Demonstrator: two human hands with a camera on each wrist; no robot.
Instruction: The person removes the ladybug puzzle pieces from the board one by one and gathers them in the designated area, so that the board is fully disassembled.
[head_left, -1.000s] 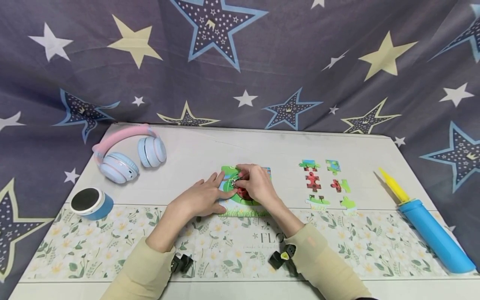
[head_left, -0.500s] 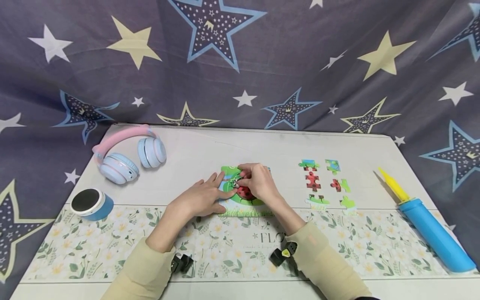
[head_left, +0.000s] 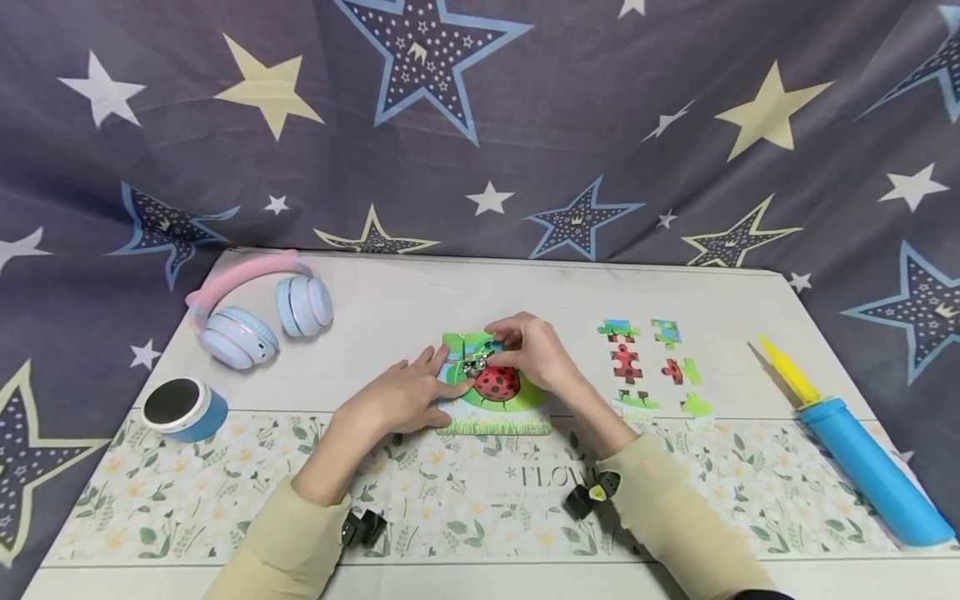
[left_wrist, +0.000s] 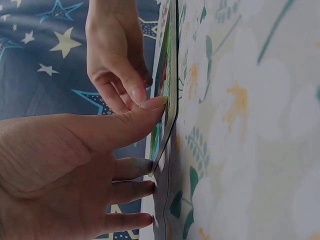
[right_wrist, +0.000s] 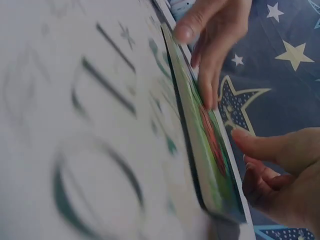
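On the table lies a ladybug puzzle board (head_left: 497,385), green with a grassy lower edge. My left hand (head_left: 408,392) is spread flat at its left side, fingers straight, thumb on the lower left rim and index finger reaching onto the ladybug's face. My right hand (head_left: 536,354) hovers over the board's upper right part. Its thumb (right_wrist: 255,145) and bent fingertips stand apart, with nothing visible between them in the right wrist view. Loose puzzle pieces lie to the right, among them a red one (head_left: 626,364) and a green one (head_left: 696,406).
Pink and blue headphones (head_left: 258,304) sit at the back left, with a blue round container (head_left: 187,408) in front of them. A blue hand pump (head_left: 873,471) with a yellow nozzle lies along the right side. A star-patterned cloth (head_left: 480,125) hangs behind the table.
My right hand has moved right and slightly up from the ladybug's face, uncovering more of its red body. The left hand has stayed in place.
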